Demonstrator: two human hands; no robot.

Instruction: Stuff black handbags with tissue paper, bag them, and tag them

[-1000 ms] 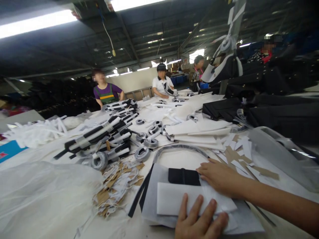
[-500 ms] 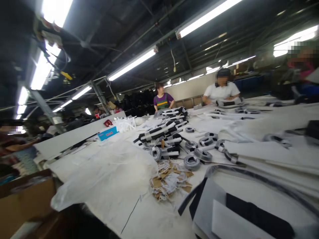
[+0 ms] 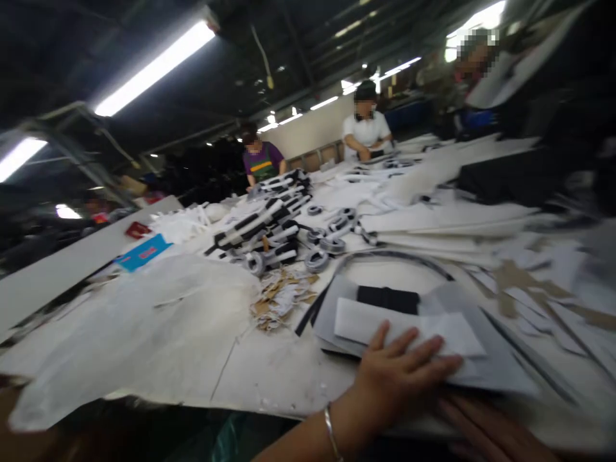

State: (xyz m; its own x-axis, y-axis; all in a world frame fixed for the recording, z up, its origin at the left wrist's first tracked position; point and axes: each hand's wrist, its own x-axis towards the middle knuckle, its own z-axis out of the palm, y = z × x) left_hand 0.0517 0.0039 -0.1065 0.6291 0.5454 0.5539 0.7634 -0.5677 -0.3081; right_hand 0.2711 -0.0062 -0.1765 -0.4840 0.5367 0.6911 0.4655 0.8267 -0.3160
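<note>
Drawn back from the black panel point(image 3: 389, 299) since a second ago, the right hand point(image 3: 488, 428) lies blurred at the near edge of the grey-covered bag point(image 3: 503, 373); whether it grips anything I cannot tell. Flat on the white table point(image 3: 276, 375), the bag sits beneath the left hand point(image 3: 397, 377), whose spread fingers rest on the white sheet point(image 3: 357, 322) without clasping it, the black panel just beyond their tips

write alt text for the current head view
A left hand with a bracelet lies spread on a white sheet, the blurred right hand near it, at a worktable strewn with grey coils. Other people are across the table.
</note>
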